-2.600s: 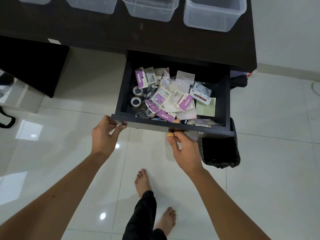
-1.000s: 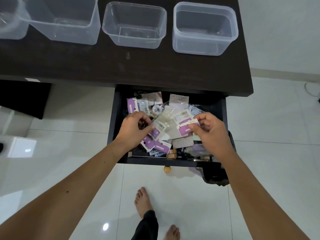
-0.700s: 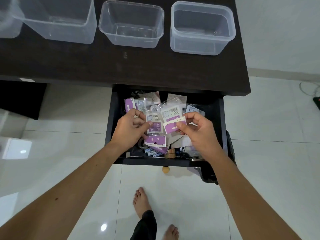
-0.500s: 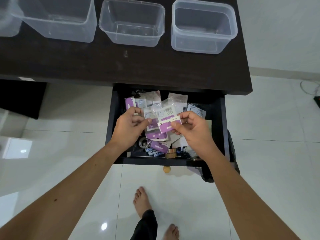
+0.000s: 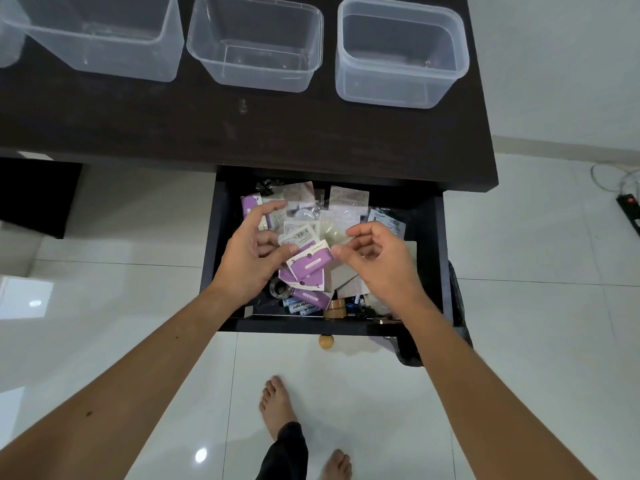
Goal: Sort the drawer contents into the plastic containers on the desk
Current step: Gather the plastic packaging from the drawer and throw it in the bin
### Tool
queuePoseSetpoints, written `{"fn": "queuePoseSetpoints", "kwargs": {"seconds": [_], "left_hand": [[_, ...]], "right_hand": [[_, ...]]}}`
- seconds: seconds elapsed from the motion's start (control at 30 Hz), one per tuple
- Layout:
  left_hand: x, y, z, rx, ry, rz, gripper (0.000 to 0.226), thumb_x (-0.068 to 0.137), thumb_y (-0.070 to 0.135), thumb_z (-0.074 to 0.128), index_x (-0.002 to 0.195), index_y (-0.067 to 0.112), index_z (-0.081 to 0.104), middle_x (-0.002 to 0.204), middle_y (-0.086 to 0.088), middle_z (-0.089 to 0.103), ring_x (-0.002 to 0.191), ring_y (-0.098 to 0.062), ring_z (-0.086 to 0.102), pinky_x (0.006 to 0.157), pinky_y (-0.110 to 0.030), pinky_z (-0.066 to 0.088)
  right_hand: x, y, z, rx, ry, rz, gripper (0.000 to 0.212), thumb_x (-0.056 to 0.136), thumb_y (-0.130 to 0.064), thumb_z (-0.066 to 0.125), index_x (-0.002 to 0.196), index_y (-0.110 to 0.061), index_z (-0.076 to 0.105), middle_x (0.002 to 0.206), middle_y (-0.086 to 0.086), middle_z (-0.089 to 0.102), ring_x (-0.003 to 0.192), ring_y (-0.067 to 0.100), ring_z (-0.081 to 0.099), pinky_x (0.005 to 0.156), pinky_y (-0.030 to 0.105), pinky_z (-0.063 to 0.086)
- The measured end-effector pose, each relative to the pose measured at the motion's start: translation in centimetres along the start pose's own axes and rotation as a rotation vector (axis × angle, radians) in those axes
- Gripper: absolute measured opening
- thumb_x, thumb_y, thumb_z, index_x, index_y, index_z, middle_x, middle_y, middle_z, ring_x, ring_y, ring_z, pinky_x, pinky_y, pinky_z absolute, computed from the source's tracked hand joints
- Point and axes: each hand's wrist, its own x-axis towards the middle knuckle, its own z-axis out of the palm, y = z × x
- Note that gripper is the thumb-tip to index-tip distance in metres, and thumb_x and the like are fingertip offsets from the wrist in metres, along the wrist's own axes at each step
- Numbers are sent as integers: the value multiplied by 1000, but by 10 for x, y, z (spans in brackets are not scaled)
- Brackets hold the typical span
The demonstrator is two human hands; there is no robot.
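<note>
The open black drawer holds several small packets, tape rolls and loose bits. My left hand pinches a small stack of purple-and-white packets under its thumb, above the drawer's middle. My right hand hovers just right of the stack with fingers loosely curled. Its thumb tip is at the top packet's right edge, with index finger and thumb apart. Clear plastic containers stand on the dark desk: a large one, a middle one and a right one.
A wooden knob sticks out of the drawer front. A black bin sits under the drawer's right side. A power strip lies on the white tiled floor at far right. My bare feet stand below the drawer.
Both hands left the drawer front and reached inside. My right hand brought a purple packet across to the left hand's stack, and its pinch has now loosened.
</note>
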Motion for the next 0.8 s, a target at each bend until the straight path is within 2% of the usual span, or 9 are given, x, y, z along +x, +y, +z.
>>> {"fn": "queuePoseSetpoints", "kwargs": {"seconds": [0.07,0.13,0.27,0.43,0.6,0.67,0.73,0.77,0.8], "left_hand": [[-2,2,0,5,-7,13,75,94,10,76,153,42,42,82,-13,74,88,-19,79,78,-33,64],[-3,2,0,32,2,28,80,94,9,75,156,45,39,76,-13,68,82,-15,77,77,-31,63],[-3,2,0,55,1,36,82,94,9,75,155,49,37,82,-20,66,88,-21,79,81,-40,65],[-1,2,1,58,16,5,70,93,10,77,142,52,50,119,-11,66,96,-25,79,75,-45,67],[2,-6,-3,87,36,15,57,93,9,76,135,45,62,120,-8,58,94,-27,78,81,-48,66],[3,-8,-4,86,50,-2,58,92,10,78,138,42,61,120,-6,59,92,-32,77,84,-47,66],[4,-9,-4,89,66,-17,59,92,11,79,141,39,60,119,-2,60,92,-30,77,86,-45,66],[4,-8,-3,91,74,-23,59,92,12,79,142,37,59,119,0,61,92,-27,77,86,-42,66],[4,-8,-3,93,81,-26,59,92,13,78,143,36,58,119,3,61,94,-24,77,86,-39,66]], "right_hand": [[6,6,-16,-130,80,-64,31,88,-26,83,114,-25,67,107,-5,70,98,12,66,85,20,57],[16,16,-31,-322,149,-139,36,92,-18,78,124,-26,64,124,-3,63,112,17,62,95,29,54],[35,32,-43,-517,66,-73,66,96,-5,68,153,-32,46,158,7,40,141,28,47,116,41,44],[44,39,-38,-639,-5,-16,83,92,-11,75,161,-26,33,145,10,50,132,31,46,110,48,46],[35,33,-43,-558,83,-99,64,91,-11,78,148,-23,51,135,3,61,126,24,51,103,37,46],[30,25,-48,-446,135,-127,60,91,-9,77,145,-24,54,130,0,63,117,19,60,97,32,54],[23,12,-53,-305,165,-136,61,91,-11,78,144,-29,54,126,-4,65,108,10,65,85,14,54],[20,4,-54,-235,155,-141,62,91,-12,79,144,-33,54,123,-7,66,105,7,66,80,10,54],[16,-4,-53,-163,121,-148,62,91,-13,79,143,-36,53,121,-8,66,103,5,68,78,14,57]]}}
